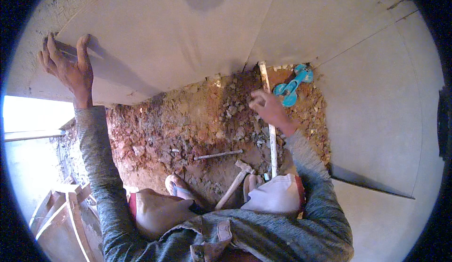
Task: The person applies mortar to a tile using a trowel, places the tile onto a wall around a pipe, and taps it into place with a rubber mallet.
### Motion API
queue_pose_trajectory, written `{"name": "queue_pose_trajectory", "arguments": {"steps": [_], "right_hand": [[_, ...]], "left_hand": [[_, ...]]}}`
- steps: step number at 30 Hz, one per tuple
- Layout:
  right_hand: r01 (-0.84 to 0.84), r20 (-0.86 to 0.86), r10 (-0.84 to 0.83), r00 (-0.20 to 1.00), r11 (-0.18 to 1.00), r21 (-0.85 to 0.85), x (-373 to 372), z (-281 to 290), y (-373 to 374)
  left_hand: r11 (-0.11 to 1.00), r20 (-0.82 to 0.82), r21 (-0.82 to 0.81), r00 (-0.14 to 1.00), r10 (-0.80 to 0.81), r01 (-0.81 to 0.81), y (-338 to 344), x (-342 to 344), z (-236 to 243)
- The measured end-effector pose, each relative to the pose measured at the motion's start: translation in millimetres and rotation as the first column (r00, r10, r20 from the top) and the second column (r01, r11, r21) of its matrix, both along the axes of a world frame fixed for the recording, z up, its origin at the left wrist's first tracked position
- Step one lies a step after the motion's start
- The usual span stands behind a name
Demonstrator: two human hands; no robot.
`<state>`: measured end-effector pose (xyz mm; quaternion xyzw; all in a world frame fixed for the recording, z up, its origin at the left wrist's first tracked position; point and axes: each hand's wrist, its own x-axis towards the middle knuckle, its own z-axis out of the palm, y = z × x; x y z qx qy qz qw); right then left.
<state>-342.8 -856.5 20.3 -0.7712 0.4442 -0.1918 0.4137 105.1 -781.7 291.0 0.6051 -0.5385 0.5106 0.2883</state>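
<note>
My left hand [68, 69] rests with spread fingers on the edge of a large pale tile [155, 31] at the upper left, gripping its rim. My right hand [267, 107] reaches down into a patch of dug-up reddish earth and rubble [188, 125], fingers curled among the stones beside a thin white pipe [272, 144]; whether it holds anything I cannot tell. A blue double suction lifter [293, 86] lies on the soil just right of that hand.
A hammer with a wooden handle [234, 183] and a metal chisel [218, 155] lie on the soil near my sandalled feet [176, 186]. Pale floor tiles [376, 106] surround the pit. A wooden frame [66, 215] stands at the lower left.
</note>
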Motion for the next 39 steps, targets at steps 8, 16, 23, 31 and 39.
{"name": "queue_pose_trajectory", "arguments": {"steps": [8, 16, 23, 31, 39], "right_hand": [[0.099, 0.048, -0.107, 0.993, 0.984, 0.150, -12, -78, 11], [0.141, 0.237, -0.113, 0.965, 0.984, -0.107, 20, 47, -49], [0.298, 0.445, -0.171, 0.879, 0.926, -0.232, 34, 160, -86], [0.024, 0.280, 0.067, 0.958, 0.951, -0.309, 59, 135, -54], [0.227, 0.514, -0.070, 0.855, 0.941, -0.250, 61, 160, -81]], "left_hand": [[1.000, -0.046, -0.018, 0.999, 0.004, -0.004, 0, -14, 10], [0.997, -0.022, 0.045, 0.998, 0.059, -0.058, 23, -9, 30], [0.996, 0.058, 0.088, 0.998, -0.008, 0.003, 30, 5, 32], [0.999, -0.005, 0.044, 1.000, -0.001, 0.001, 29, -12, 34], [0.992, -0.079, 0.098, 0.993, 0.083, -0.075, 37, -8, 44]]}}
